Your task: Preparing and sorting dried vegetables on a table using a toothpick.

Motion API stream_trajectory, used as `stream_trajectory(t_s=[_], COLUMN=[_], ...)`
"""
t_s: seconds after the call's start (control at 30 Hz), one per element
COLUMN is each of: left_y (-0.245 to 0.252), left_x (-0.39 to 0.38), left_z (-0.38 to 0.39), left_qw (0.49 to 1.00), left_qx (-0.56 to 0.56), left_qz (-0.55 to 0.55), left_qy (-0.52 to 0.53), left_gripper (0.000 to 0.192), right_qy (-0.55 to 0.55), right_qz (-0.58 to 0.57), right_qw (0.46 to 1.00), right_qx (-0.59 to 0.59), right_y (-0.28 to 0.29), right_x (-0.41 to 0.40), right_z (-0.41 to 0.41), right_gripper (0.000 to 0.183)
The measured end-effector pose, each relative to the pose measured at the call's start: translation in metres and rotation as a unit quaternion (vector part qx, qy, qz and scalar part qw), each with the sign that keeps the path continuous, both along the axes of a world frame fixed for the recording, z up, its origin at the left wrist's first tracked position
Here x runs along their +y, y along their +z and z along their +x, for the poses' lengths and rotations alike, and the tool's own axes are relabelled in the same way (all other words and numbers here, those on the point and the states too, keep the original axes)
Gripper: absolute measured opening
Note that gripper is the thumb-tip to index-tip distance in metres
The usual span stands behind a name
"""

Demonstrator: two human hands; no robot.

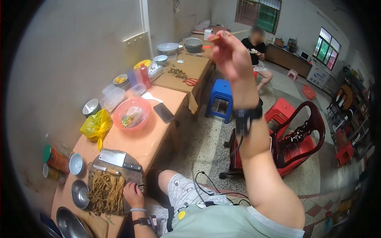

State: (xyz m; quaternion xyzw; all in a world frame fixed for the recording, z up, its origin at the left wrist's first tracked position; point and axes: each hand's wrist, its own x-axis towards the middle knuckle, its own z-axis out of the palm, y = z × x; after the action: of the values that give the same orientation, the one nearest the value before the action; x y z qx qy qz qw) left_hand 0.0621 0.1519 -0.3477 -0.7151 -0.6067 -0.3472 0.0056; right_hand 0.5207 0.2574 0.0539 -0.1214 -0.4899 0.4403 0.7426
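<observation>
My right hand (229,53) is raised high above the floor, its fingers closed on a thin light-brown stick or strip (239,31). Low at the left, my left hand (133,193) rests at the right edge of a round wooden chopping board (135,178), its fingertips beside a heap of brown, wrinkled, dried or pickled vegetables (107,192). Above the heap on the board lie a small knife with a wooden handle (107,170) and a cleaver with a black handle (113,156). A steel bowl (79,194) stands just left of the heap.
Along the table are a larger steel bowl (70,223), a yellow plastic bag (95,124), a pink basin (132,114) and a phone (163,113). Red scissors (191,81) lie farther back. A blue stool (221,96) and a dark wooden chair (318,119) stand right; a person (253,47) sits beyond.
</observation>
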Motion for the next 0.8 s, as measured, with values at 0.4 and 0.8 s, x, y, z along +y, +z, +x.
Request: stream_trajectory(t_s=[0.4, 0.8], left_y=[-0.003, 0.001], left_x=[0.005, 0.001], left_z=[-0.005, 0.000], left_qw=[1.000, 1.000], left_qx=[0.010, -0.003], left_qz=[-0.013, 0.001], left_qy=[-0.002, 0.004], left_gripper=[0.016, 0.018], right_qy=[-0.304, -0.171], right_qz=[-0.332, -0.251], right_qw=[0.876, 0.907], right_qx=[-0.171, -0.292], right_y=[0.043, -0.056], right_x=[0.080, 0.049], right_z=[0.206, 0.147], right_gripper=[0.021, 0.026])
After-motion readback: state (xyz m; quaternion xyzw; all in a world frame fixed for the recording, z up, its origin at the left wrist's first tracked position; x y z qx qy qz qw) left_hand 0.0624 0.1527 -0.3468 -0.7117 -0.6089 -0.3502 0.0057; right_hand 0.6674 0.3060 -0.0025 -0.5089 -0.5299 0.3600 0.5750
